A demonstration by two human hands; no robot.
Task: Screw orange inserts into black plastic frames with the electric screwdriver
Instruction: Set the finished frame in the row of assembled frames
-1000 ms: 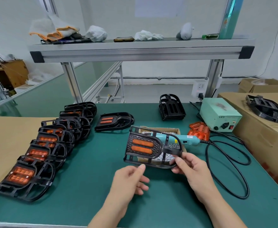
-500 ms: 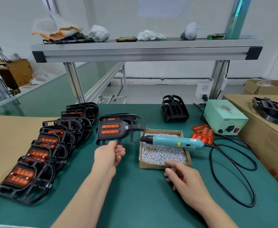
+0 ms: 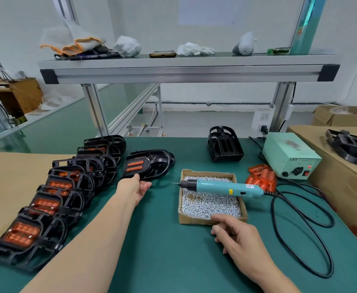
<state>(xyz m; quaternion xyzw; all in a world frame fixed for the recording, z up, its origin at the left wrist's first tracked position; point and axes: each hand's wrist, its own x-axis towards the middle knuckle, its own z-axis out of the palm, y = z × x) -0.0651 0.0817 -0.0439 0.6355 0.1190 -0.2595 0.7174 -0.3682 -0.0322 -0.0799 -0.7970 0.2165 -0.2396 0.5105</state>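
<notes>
Green-matted work surface (image 3: 152, 240), seen from a head camera looking down.

Left hand (image 3: 134, 190) reaches forward, palm down, fingers loosely spread. Its fingertips sit at the near edge of a black plastic frame with two orange slot inserts (image 3: 147, 164) lying flat on the surface. Whether the fingers are touching the frame or just short of it is hard to tell; no closed grip is visible.

Right hand (image 3: 237, 243) hovers low near the front wall of a shallow cardboard tray of small silver screws (image 3: 212, 205), index finger extended toward it, other fingers curled loosely, holding nothing.

Teal electric screwdriver (image 3: 224, 187) lies across the tray's top, bit pointing left; its black cable (image 3: 300, 240) loops on the surface at right and runs toward a pale green power box (image 3: 289, 155).

A row of finished black frames with orange inserts (image 3: 52, 199) overlaps along the left side, each partly covering the next, so the count is unclear. The nearest frame is cut off at the lower left.

A stack of empty black frames (image 3: 225, 146) stands at the rear centre. Loose orange translucent inserts (image 3: 262, 179) are piled beside the power box, partly hidden behind the screwdriver's end. More black frames (image 3: 353, 148) rest on a cardboard box (image 3: 342, 187) at right, cropped by the edge.
</notes>
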